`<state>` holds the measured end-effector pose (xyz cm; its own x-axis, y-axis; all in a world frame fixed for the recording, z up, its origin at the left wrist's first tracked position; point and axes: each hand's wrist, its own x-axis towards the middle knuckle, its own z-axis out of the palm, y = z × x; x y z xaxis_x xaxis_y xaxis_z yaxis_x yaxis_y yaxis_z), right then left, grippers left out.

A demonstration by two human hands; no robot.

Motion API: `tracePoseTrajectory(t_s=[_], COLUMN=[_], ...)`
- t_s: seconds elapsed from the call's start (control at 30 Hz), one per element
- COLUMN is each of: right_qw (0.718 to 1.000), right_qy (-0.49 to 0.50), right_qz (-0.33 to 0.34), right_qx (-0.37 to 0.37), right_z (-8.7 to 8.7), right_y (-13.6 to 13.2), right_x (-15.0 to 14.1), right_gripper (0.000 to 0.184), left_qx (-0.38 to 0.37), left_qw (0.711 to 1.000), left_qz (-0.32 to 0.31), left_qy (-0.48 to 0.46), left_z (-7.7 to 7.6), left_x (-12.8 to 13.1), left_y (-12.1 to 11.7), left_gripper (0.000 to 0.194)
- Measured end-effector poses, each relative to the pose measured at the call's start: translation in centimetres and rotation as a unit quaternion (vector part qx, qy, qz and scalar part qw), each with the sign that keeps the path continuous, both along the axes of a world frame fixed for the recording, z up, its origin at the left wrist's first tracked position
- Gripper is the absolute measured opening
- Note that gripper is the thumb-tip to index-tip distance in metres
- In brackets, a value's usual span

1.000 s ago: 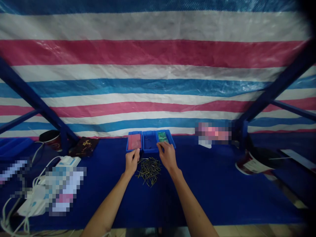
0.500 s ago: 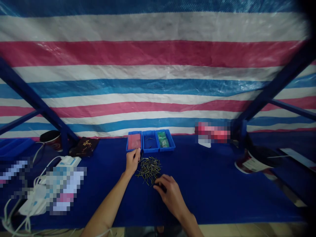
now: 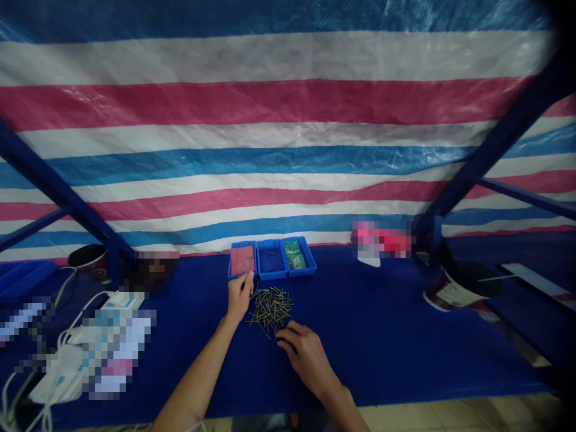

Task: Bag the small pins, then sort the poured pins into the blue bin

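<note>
A loose pile of thin metal pins (image 3: 270, 306) lies on the blue table cover (image 3: 382, 336). My left hand (image 3: 240, 295) rests at the pile's left edge, just in front of the tray with the pink pad (image 3: 242, 260), fingers pinched on a thin pin. My right hand (image 3: 302, 353) is at the pile's near edge, fingers curled down onto the pins; what they hold is hidden. Behind the pile stand a middle blue tray (image 3: 271, 264) with a few pins and a right tray with a green board (image 3: 296, 255).
White power strips and cables (image 3: 67, 366) sit at the left, with a dark cup (image 3: 87, 259) behind. A tipped bucket (image 3: 452, 289) lies at the right. Blue frame struts (image 3: 486, 162) rise on both sides before a striped tarp (image 3: 279, 102).
My right hand pulled back from the green-board tray to the pile's near edge, then crept slightly toward the pins. My left hand has stayed put at the pink tray.
</note>
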<state>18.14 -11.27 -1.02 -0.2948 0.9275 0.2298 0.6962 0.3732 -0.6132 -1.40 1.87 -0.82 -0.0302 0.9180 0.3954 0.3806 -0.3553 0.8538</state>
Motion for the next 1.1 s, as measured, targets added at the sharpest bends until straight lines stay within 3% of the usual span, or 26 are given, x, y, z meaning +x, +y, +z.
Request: tracePoseTrajectory(t_s=[0.53,0.87,1.1], right_qw=[1.000,0.997,0.996], right_qy=[-0.014,-0.059,-0.068], right_qz=[0.008,0.045,0.063], right_qx=[0.003,-0.035,-0.002], right_z=[0.1,1.4,1.0], right_y=[1.2,2.3,2.5], right_x=[-0.1,0.0,-0.2], right_gripper=[0.020,0.019,0.024], left_qx=[-0.011,-0.011,-0.012], left_qw=[1.000,1.000,1.000], left_qz=[-0.019,-0.013,-0.015], left_qy=[0.005,0.008,0.009], left_z=[0.0,-0.2,-0.1], left_x=[0.0,0.0,0.0], left_y=[0.1,0.1,0.1], left_gripper=[0.054,0.054,0.055])
